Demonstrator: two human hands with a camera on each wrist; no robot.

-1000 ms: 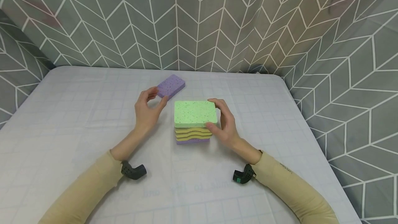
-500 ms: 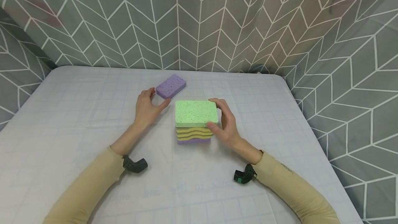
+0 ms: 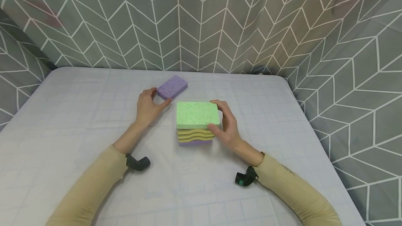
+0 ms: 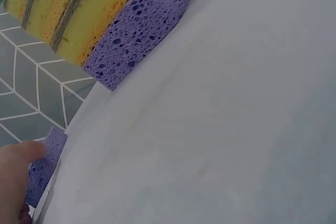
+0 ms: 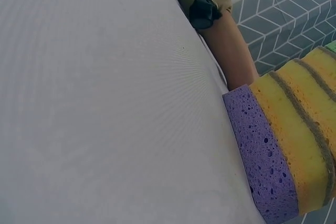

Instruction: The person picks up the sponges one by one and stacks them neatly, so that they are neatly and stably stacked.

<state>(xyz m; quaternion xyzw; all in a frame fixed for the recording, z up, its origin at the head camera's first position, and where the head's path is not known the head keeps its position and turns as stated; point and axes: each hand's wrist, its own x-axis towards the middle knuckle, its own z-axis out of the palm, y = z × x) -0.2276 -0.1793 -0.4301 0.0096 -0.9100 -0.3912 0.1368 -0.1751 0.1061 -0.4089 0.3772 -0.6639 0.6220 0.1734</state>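
A stack of sponges stands mid-table: a speckled green sponge (image 3: 198, 114) on top, wavy yellow sponges (image 3: 195, 135) with grey scouring layers under it, and a purple sponge (image 5: 262, 156) at the bottom. My right hand (image 3: 228, 128) holds the green sponge at its right end, thumb on the near edge and a fingertip at the far corner. Behind the stack, to its left, a second purple sponge (image 3: 172, 87) lies flat and turned at an angle. My left hand (image 3: 148, 107) pinches its near end between thumb and fingers; the left wrist view shows the thumb (image 4: 29, 151) against it.
A white cloth with faint blue grid lines covers the table (image 3: 94, 121). Grey curtains (image 3: 201, 23) with white chevron lines hang behind and at the sides. Each sleeve cuff carries a black wrist camera (image 3: 138, 163).
My left hand's fingers have drawn back slightly along the separate purple sponge, which has shifted very little to the left. The right hand and the stack stay in place.
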